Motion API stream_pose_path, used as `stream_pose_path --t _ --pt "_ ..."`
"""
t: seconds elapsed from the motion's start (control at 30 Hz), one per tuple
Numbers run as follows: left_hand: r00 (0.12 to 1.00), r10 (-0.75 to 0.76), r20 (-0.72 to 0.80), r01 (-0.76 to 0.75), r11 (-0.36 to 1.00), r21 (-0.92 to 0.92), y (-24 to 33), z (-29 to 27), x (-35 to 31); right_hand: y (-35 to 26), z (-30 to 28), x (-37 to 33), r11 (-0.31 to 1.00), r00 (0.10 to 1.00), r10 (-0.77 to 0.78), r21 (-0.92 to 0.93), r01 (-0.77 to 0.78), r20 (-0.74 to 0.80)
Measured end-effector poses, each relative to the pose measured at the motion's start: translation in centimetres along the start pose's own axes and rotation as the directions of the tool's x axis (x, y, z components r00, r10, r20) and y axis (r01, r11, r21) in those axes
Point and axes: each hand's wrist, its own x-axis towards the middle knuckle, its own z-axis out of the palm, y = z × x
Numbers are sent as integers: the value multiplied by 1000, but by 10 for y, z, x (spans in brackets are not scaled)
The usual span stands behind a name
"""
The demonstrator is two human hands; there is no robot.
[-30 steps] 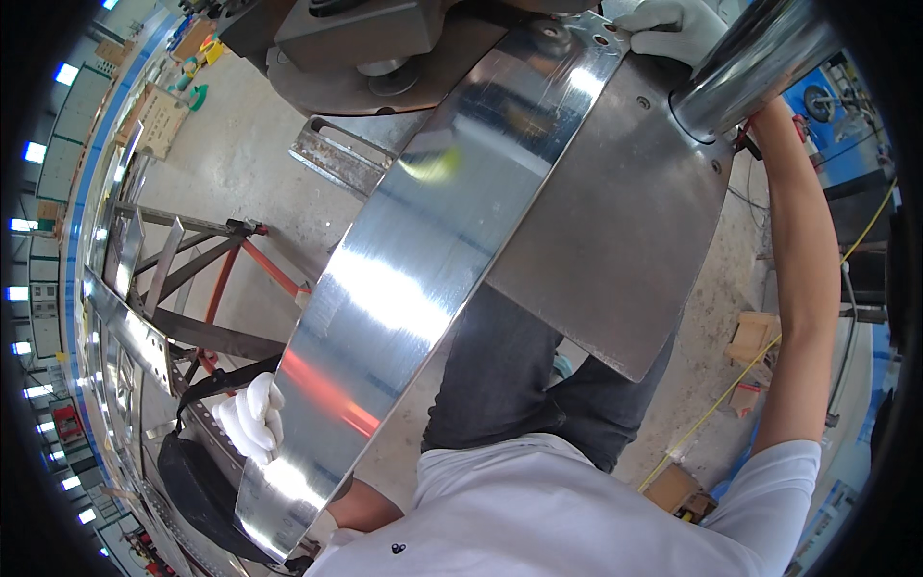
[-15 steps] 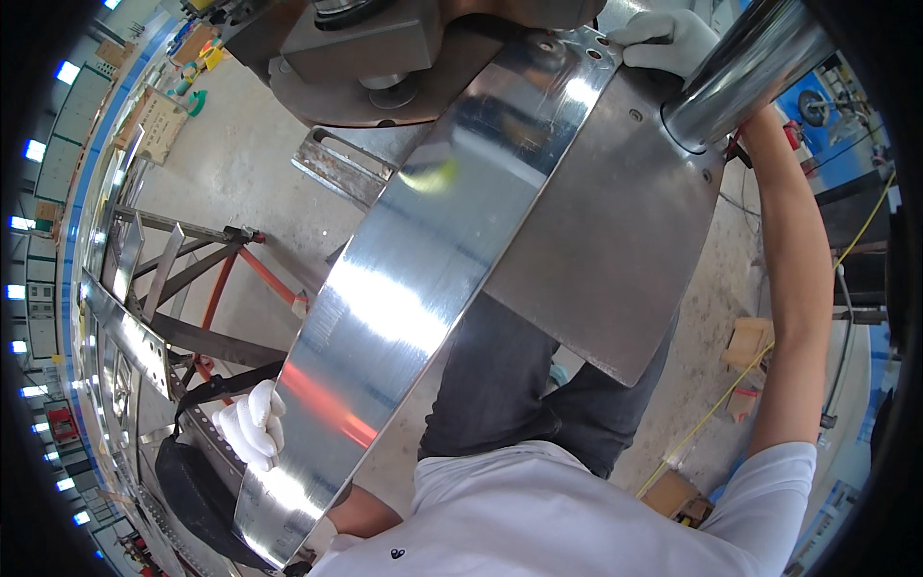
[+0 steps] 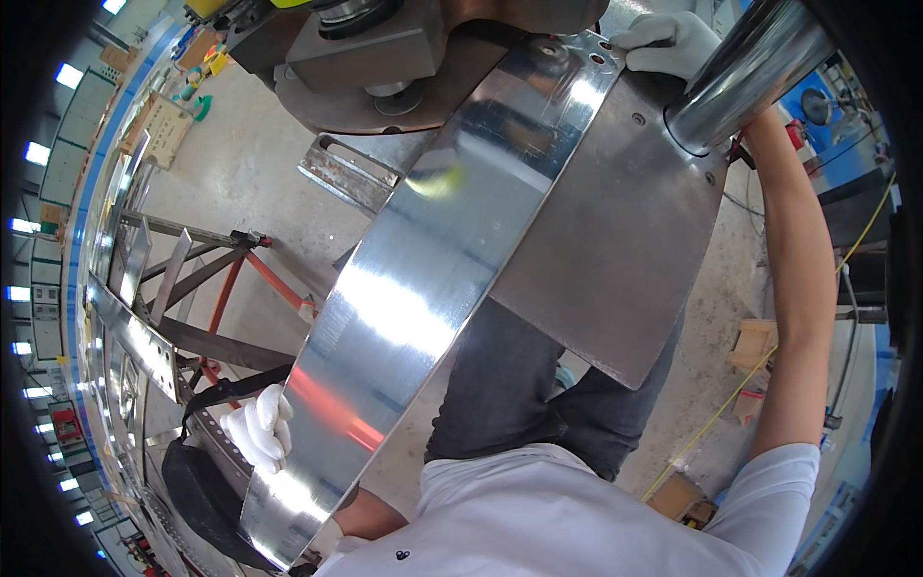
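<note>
A long, shiny metal strip runs slantwise from the machine at the top down to the lower left. My left hand, in a white glove, is closed around its left edge near the lower end, with the forearm passing beneath. At the strip's far end, by two small holes, my white-gloved right hand has its fingers curled at the corner, pinching it. Under the strip's right side lies a flat dark-grey metal table plate. The strip's upper left part passes close to the machine head.
A thick polished steel column rises beside my right forearm. Left of the strip, a slotted metal bracket juts out, and a rack with orange legs holds metal pieces. A black bag hangs there. Cardboard boxes lie on the floor.
The view has shifted very slightly, so everything appears a little farther right and lower. Both hands keep their places on the strip.
</note>
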Motion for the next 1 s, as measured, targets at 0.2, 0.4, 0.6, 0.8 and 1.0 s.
stream_pose_path --t 0.2,0.4,0.6,0.8,1.0 --pt "993 -49 -108 58 995 84 -7 19 0 -78 -7 -10 976 976 216 42 -215 -14" --pt "999 13 -47 -10 998 60 -5 15 1 -72 -7 -8 985 985 170 9 -170 -31" --pt "997 29 72 -34 997 71 -13 3 6 2 3 2 1000 1000 -8 -5 8 9" --pt "999 -6 37 6 1000 -4 -9 -14 4 17 -19 -18 996 998 41 -79 -36 55" --pt "1000 -11 17 10 998 65 3 0 -1 -70 -8 -8 988 988 155 25 -154 -24"
